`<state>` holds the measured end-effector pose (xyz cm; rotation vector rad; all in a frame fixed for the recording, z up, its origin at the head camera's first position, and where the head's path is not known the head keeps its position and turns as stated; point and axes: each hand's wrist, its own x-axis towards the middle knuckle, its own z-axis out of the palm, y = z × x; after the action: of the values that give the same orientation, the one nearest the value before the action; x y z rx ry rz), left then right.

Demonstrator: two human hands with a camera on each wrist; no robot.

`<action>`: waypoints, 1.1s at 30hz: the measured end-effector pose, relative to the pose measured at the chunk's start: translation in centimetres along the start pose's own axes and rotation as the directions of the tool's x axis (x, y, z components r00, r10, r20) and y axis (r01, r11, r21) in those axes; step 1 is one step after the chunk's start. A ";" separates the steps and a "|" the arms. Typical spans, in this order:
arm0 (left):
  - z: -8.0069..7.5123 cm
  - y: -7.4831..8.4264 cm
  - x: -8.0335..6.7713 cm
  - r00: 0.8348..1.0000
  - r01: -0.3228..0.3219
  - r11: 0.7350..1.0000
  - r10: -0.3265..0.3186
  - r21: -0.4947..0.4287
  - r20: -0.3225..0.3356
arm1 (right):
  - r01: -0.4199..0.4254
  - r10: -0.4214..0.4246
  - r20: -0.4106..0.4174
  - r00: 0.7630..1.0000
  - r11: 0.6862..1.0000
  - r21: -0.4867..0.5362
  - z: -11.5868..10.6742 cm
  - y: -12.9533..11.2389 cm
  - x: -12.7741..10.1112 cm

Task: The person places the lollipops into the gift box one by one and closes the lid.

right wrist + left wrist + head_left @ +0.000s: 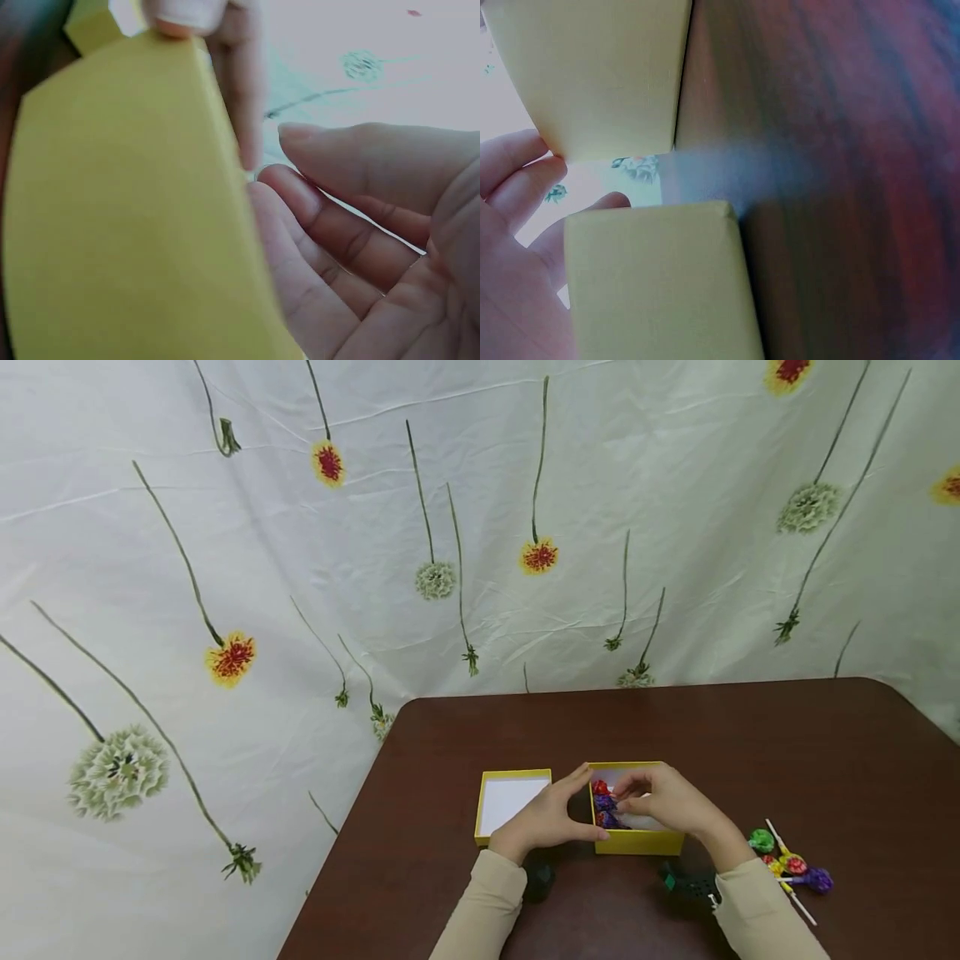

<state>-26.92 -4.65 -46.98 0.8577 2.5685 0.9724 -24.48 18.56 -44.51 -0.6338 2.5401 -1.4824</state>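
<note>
An open yellow box (637,842) stands on the brown table (750,743) with red and purple wrapped candies (604,803) inside. My left hand (576,810) grips its left wall, index finger on the far corner and thumb on the near corner. My right hand (628,800) hovers over the box with its fingertips down by the candies. In the right wrist view those fingers (337,247) are loosely curled with nothing between them, beside the box's yellow wall (135,210). The left wrist view shows my left hand (510,247) against yellow cardboard (660,285).
The box's lid (513,802), yellow with a white inside, lies upturned just left of the box. Several wrapped lollipops (791,864) lie on the table to the right of my right wrist. A floral cloth (300,568) hangs behind the table.
</note>
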 end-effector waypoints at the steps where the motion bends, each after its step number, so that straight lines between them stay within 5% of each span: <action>1: 0.0 0.0 0.0 1.000 0.001 1.000 -0.001 0.000 0.001 | -0.005 0.005 -0.014 1.000 1.000 -0.003 -0.3 0.0 -0.2; 10: 0.1 -0.1 0.0 1.000 0.012 1.000 -0.011 -0.020 0.003 | -0.081 0.084 -0.074 0.994 0.996 0.033 -3.9 1.1 -2.2; 19: 0.1 -0.1 0.2 1.000 0.010 1.000 -0.010 -0.004 -0.002 | -0.155 0.145 -0.177 0.973 0.987 -0.046 -6.7 2.7 -4.5; 33: 0.1 -0.4 0.2 1.000 -0.005 0.999 0.005 -0.035 0.001 | -0.234 0.234 0.019 0.972 0.972 -0.001 -10.0 6.9 -8.4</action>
<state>-27.26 -4.72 -47.35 0.8551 2.5422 1.0151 -22.05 33.02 -46.11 -0.3310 2.4966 -1.3905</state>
